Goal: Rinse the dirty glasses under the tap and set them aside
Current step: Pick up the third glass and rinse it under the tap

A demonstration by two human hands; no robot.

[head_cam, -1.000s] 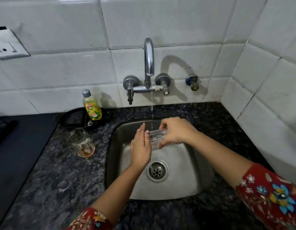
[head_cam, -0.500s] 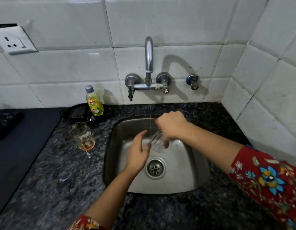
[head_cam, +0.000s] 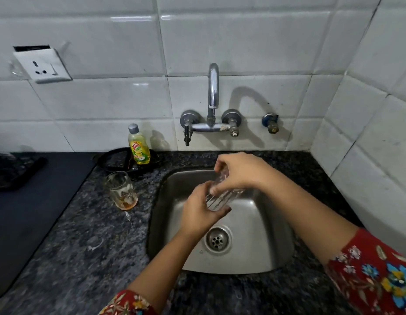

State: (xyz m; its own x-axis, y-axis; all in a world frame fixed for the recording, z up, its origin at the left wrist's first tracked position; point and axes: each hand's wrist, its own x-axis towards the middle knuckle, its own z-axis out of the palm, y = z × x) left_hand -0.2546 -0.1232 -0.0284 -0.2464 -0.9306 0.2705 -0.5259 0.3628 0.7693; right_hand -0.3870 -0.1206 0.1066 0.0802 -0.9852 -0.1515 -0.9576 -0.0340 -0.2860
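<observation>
Head view: both hands, left (head_cam: pixel 198 212) and right (head_cam: pixel 237 172), clasp clear glass (head_cam: pixel 216 200), its rim hidden

sleeves (head_cam: pixel 377 278): red floral print | blue, yellow, white flowers | forearms bare

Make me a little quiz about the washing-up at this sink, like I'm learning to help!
1. True or false: both hands hold the clear ribbed glass over the sink.
2. What stands on the counter left of the sink? A) dirty glass B) plate C) spoon
3. Fill in: the yellow dish soap bottle stands against the ____ wall.

Key: 1 true: left hand and right hand both grip it. 2 A: the dirty glass holds brownish dregs. 3 tiled.
</observation>
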